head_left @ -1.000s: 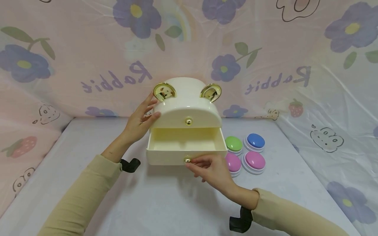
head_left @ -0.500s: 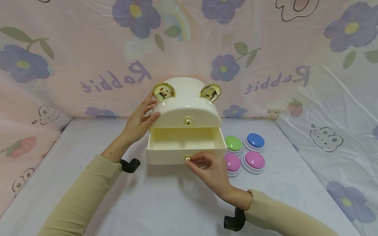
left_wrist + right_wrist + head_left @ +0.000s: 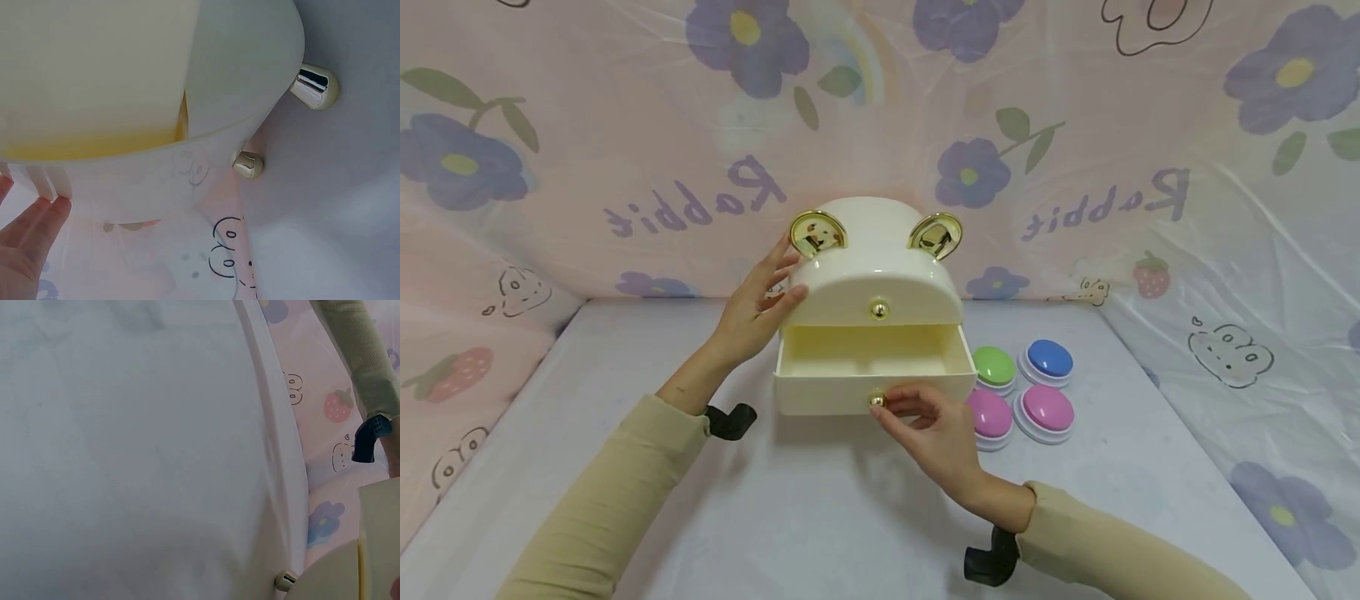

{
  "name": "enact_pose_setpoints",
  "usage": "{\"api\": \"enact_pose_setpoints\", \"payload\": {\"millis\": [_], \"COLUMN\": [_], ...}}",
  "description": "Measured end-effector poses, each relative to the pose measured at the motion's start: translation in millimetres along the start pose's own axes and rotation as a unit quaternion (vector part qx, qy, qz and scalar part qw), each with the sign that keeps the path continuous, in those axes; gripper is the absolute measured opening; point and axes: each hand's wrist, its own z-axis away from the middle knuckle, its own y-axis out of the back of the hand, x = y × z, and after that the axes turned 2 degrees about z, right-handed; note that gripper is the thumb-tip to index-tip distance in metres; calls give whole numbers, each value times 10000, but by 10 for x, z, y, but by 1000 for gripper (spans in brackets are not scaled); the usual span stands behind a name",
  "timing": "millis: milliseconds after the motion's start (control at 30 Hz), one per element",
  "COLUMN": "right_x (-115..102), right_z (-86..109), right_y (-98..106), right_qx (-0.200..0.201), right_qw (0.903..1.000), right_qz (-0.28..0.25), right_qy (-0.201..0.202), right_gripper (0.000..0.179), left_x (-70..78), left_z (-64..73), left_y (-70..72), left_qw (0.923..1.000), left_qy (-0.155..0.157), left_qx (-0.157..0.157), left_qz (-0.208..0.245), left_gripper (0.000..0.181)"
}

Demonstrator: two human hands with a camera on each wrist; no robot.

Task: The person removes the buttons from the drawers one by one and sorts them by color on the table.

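Note:
A cream drawer box (image 3: 872,287) with gold-rimmed ears (image 3: 817,234) stands near the back of the table. Its lower drawer (image 3: 827,397) is pulled out, and nothing shows inside. My right hand (image 3: 942,437) pinches the small gold knob (image 3: 877,401) on that drawer's front between thumb and fingertips. My left hand (image 3: 748,312) rests against the box's left side below the ear, thumb toward the front and fingers extended. In the left wrist view its fingertips (image 3: 61,203) touch the cream wall. The upper front with its own gold knob (image 3: 879,309) is closed.
Right of the box sit round push buttons on white bases: a green button (image 3: 994,366), a blue button (image 3: 1049,357) and two pink ones, the outer pink button (image 3: 1048,407) fully visible. Behind hangs a printed cloth (image 3: 865,125). Gold feet (image 3: 249,164) support the box.
The lower drawer has slid slightly inward, with my right hand still pinching its knob. My right wrist and forearm have shifted a little left; my left hand stays in place.

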Motion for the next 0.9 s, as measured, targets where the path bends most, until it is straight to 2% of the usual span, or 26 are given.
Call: {"api": "enact_pose_setpoints", "payload": {"millis": [167,400,567,833,900], "right_x": [-54,-314,-319,-267,-256], "right_z": [-31,-105,-160,-236,-256], "right_y": [8,47,44,45,44], "right_qx": [-62,-91,-110,-187,-224], "right_qw": [9998,9996,9995,9991,9989], "right_qz": [19,79,122,195,194], "right_qy": [-172,-273,-277,-341,-376], "right_gripper": [21,19,18,18,18], "left_x": [13,2,27,328,350], "left_z": [5,-2,2,94,99], "left_y": [-3,-5,0,20,22], "left_qw": [10000,10000,10000,9999,9999], "left_qy": [-29,-54,11,52,70], "left_qx": [17,29,29,-37,-46], "left_qz": [0,74,26,140,146], "left_gripper": [66,66,67,67,68]}}
